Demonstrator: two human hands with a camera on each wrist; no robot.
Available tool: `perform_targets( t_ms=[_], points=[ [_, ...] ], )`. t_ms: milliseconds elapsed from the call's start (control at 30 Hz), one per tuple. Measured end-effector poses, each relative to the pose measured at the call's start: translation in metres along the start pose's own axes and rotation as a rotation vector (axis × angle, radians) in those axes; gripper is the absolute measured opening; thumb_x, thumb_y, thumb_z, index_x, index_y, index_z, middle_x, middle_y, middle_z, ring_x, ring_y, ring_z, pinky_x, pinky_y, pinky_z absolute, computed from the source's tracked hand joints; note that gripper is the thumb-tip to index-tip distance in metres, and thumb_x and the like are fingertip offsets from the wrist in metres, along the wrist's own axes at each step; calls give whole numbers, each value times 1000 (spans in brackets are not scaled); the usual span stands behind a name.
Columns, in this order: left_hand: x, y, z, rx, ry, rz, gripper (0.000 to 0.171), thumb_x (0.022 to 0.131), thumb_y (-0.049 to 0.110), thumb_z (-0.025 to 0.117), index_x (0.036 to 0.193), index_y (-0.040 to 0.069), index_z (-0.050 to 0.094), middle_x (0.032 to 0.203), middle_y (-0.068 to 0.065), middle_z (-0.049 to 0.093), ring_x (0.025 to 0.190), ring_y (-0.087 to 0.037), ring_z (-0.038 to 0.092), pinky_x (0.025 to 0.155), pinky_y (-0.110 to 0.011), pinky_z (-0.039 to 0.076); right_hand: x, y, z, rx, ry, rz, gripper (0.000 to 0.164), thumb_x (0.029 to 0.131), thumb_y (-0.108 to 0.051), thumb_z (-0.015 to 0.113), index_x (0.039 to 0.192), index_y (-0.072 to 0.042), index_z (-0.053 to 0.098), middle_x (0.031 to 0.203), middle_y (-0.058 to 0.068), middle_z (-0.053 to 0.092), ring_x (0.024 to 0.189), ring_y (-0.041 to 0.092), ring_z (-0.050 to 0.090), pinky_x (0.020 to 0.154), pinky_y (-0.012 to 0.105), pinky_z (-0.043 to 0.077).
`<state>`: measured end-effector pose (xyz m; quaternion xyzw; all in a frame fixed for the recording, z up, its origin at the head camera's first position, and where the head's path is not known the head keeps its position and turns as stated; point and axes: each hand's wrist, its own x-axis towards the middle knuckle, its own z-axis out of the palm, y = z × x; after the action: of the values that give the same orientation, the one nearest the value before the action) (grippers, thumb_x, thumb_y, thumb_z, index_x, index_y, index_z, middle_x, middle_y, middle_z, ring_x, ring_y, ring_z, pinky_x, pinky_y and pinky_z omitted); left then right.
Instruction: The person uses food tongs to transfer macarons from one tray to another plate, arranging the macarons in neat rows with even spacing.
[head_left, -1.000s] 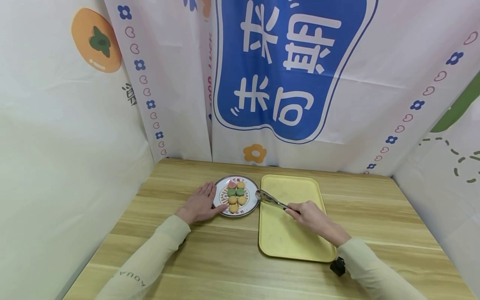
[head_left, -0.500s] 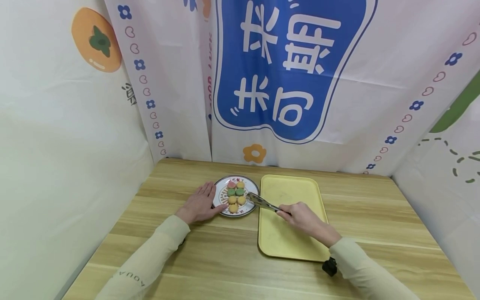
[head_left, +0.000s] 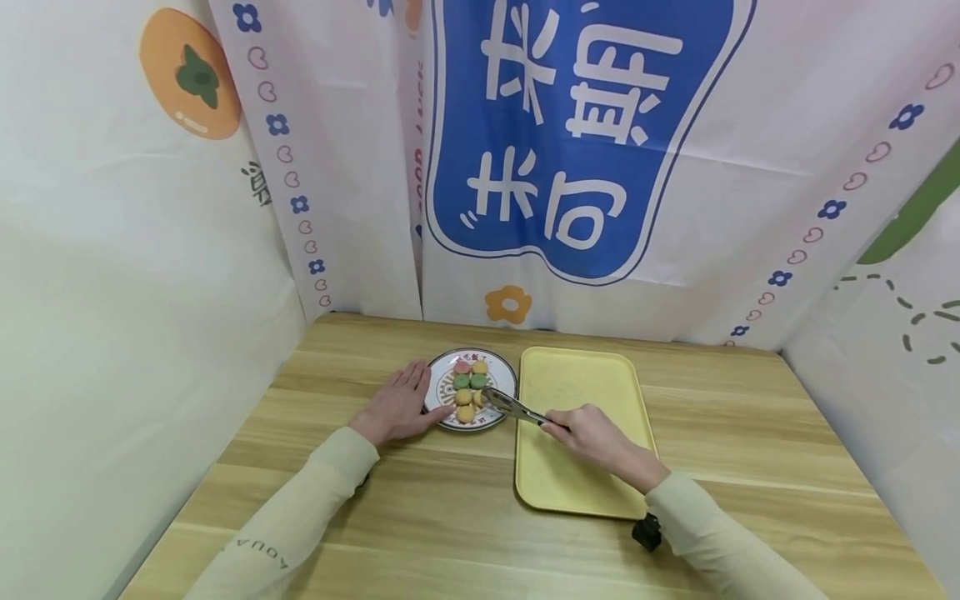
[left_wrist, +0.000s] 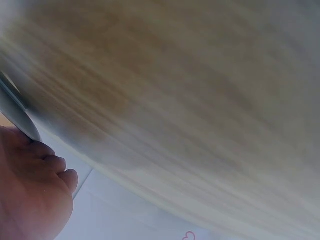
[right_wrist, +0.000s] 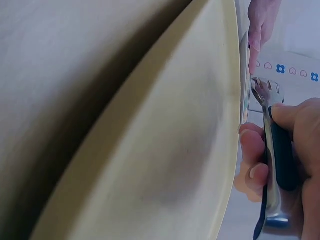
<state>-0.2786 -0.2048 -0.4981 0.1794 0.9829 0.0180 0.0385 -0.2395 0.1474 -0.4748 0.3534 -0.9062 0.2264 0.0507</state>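
On the white patterned plate (head_left: 506, 377) lie several small round macarons (head_left: 464, 397), in yellow, green and pink. My left hand (head_left: 396, 406) rests at the plate's left rim, fingers straight and thumb spread over the near edge. In my right hand (head_left: 596, 435) I grip metal tongs (head_left: 519, 408), which reach left over the plate. Their tips meet a yellow macaron on the right of the group and partly cover it; whether they pinch it I cannot tell. The right wrist view shows thumb and fingers around the tongs' dark handle (right_wrist: 284, 157).
A yellow rectangular tray (head_left: 577, 492) lies right of the plate, beneath my right forearm and hand. Both stand on a wood-grain table (head_left: 420, 533). Printed white cloth (head_left: 360, 167) hangs behind and along both sides.
My right hand has moved left, carrying the tongs' tips from the plate's right rim to the yellow macaron. My left hand has stayed at the plate.
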Motion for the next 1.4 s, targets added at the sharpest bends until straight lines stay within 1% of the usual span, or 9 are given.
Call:
perform_targets(
  t_ms=[200, 333, 500, 733, 1067, 1400],
  points=[
    [1, -1, 1, 8, 2, 4, 105, 91, 79, 25, 153, -6, 21, 161, -25, 18, 151, -38, 19, 124, -49, 19, 3, -2, 3, -9, -4, -13, 25, 98, -21, 62, 73, -16, 58, 56, -13, 37, 49, -3, 29, 45, 14, 27],
    [2, -1, 2, 8, 0, 1, 106, 90, 80, 23, 153, -5, 20, 161, -24, 18, 151, -37, 18, 125, -48, 19, 4, -2, 4, -16, 1, -15, 25, 98, -22, 62, 73, -17, 58, 56, -14, 37, 49, -3, 30, 45, 14, 27],
    [2, -2, 2, 8, 0, 2, 106, 91, 80, 24, 153, -6, 20, 161, -24, 18, 151, -37, 18, 124, -48, 19, 5, -2, 5, -13, 5, -22, 23, 97, -21, 63, 75, -16, 59, 56, -14, 37, 49, -4, 29, 44, 14, 27],
    [2, -2, 2, 8, 0, 8, 106, 91, 79, 24, 153, -6, 20, 161, -25, 18, 151, -37, 18, 124, -48, 19, 5, -2, 6, -18, 4, -28, 25, 97, -20, 63, 73, -16, 57, 56, -14, 35, 49, -4, 28, 43, 14, 26],
    [1, -2, 2, 0, 6, 4, 104, 92, 78, 27, 153, -6, 21, 161, -25, 18, 151, -37, 18, 124, -48, 19, 6, -1, 7, -25, -3, -19, 25, 97, -22, 63, 73, -18, 56, 56, -14, 36, 49, -4, 29, 44, 14, 26],
    [3, -1, 3, 1, 1, -7, 104, 92, 77, 27, 153, -6, 20, 161, -25, 18, 151, -37, 18, 125, -48, 18, 3, 0, 4, -23, 11, -38, 25, 97, -23, 62, 74, -18, 56, 57, -14, 35, 50, -3, 28, 45, 14, 25]
  ],
)
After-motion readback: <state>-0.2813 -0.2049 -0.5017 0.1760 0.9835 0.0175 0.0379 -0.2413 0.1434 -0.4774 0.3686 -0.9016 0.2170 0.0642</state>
